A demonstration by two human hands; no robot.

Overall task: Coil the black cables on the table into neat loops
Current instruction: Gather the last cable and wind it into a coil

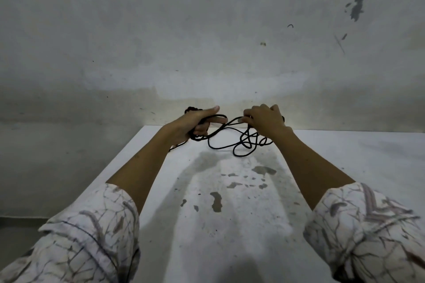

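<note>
A thin black cable (pixel 220 148) lies in loose tangled loops near the far edge of the white table (pixel 230 225). My left hand (pixel 195 123) is raised above the table's far left corner, with several turns of the cable wrapped around its palm and fingers. My right hand (pixel 264 118) pinches a strand of the same cable between thumb and fingers, a short way to the right. The strand runs taut between both hands. The rest of the cable hangs down under my right hand onto the table.
The table is worn, with grey patches where paint has flaked. Its left edge runs diagonally toward me, with grey floor beyond. A stained grey wall stands right behind the far edge.
</note>
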